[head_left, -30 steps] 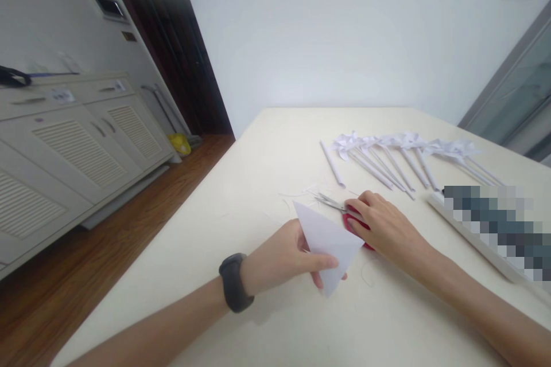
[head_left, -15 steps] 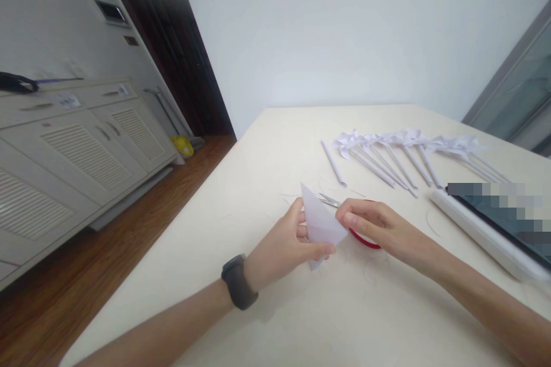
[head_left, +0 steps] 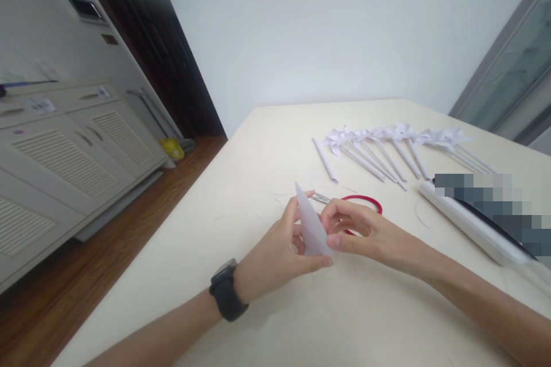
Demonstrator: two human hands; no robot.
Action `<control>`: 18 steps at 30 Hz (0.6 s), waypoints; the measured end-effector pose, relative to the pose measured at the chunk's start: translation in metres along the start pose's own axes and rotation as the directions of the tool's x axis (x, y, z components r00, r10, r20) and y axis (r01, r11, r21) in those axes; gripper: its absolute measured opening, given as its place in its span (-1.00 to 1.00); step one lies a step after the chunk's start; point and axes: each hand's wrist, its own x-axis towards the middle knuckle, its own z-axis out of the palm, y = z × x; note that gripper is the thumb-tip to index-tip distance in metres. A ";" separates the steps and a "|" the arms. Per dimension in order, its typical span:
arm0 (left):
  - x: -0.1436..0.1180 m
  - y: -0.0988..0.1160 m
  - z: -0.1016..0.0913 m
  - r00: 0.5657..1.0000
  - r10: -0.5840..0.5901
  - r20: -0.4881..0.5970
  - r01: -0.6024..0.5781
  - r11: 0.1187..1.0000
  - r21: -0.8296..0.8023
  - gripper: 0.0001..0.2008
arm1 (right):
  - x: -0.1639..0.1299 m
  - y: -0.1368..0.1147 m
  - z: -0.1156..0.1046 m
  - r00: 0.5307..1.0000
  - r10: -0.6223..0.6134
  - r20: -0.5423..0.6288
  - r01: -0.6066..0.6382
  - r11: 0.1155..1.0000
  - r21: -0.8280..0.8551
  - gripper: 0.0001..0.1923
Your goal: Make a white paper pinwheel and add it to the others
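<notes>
Two hands meet at frame centre: the left hand [head_left: 282, 252] has its grip closed around a folded white paper [head_left: 310, 226], thumb at its lower edge and fingers behind; above it a lone rolled stick [head_left: 325, 160] lies on the desk [head_left: 241, 200], then come unheld red-handled scissors [head_left: 362, 197], partly hidden by the right hand [head_left: 365, 232], whose narrow grip pinches the paper's right edge. Toward upper right lies a row of paper pinwheels [head_left: 402, 131]. Progress, as judged: row looks done, held paper seems only folded, no slits visible, lone stick has no head yet.
</notes>
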 end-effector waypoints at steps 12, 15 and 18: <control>0.000 0.012 -0.006 0.995 -0.038 0.093 0.043 0.997 -0.059 -0.14 | 0.003 0.013 -0.010 0.993 -0.098 0.068 0.084 0.977 0.195 -0.84; 0.001 0.010 -0.007 0.992 0.023 0.126 -0.014 0.997 -0.070 -0.23 | 0.000 0.007 -0.012 0.996 -0.082 0.032 0.075 0.979 0.188 -0.87; 0.001 0.009 -0.007 0.981 0.067 0.182 -0.053 0.995 -0.084 -0.34 | 0.001 0.009 -0.011 0.996 -0.057 -0.062 0.064 0.992 0.113 -0.83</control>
